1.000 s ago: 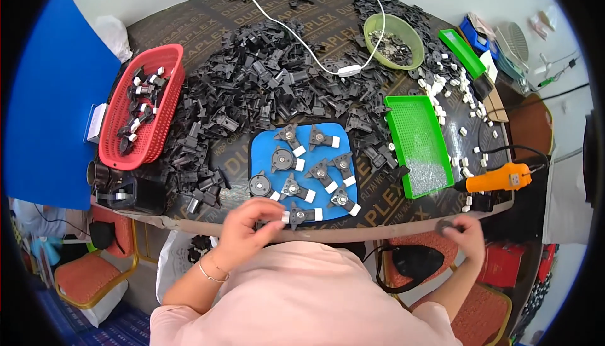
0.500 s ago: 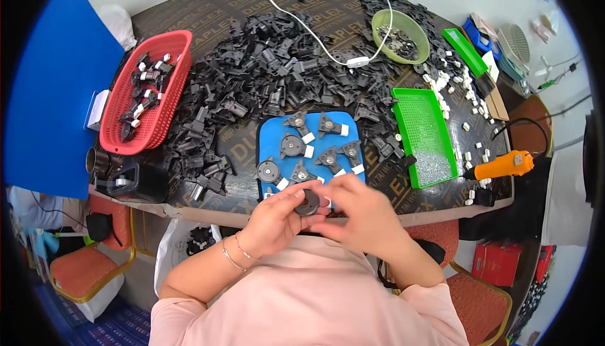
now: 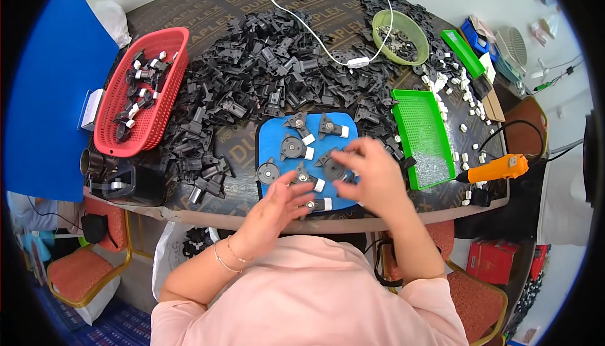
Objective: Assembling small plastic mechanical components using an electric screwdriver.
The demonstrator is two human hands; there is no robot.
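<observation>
A blue mat at the table's near edge carries several black three-armed parts with white tips; some bear a round black disc. My right hand reaches over the mat's right side, thumb and forefinger at opposite sides of another black disc, which sits over one of these parts. My left hand is open, fingers loosely spread and empty, above the mat's lower left. Its fingertips come near a part with a white tip.
Behind the mat lies a heap of black plastic parts. A red basket stands left, a green tray right. An orange electric screwdriver lies beyond the tray, near scattered white pieces. A green bowl sits farther back.
Both hands have moved apart. The black disc, held between both hands in front of the mat before, is now over a part on the mat at my right hand's fingertips. My left hand has opened.
</observation>
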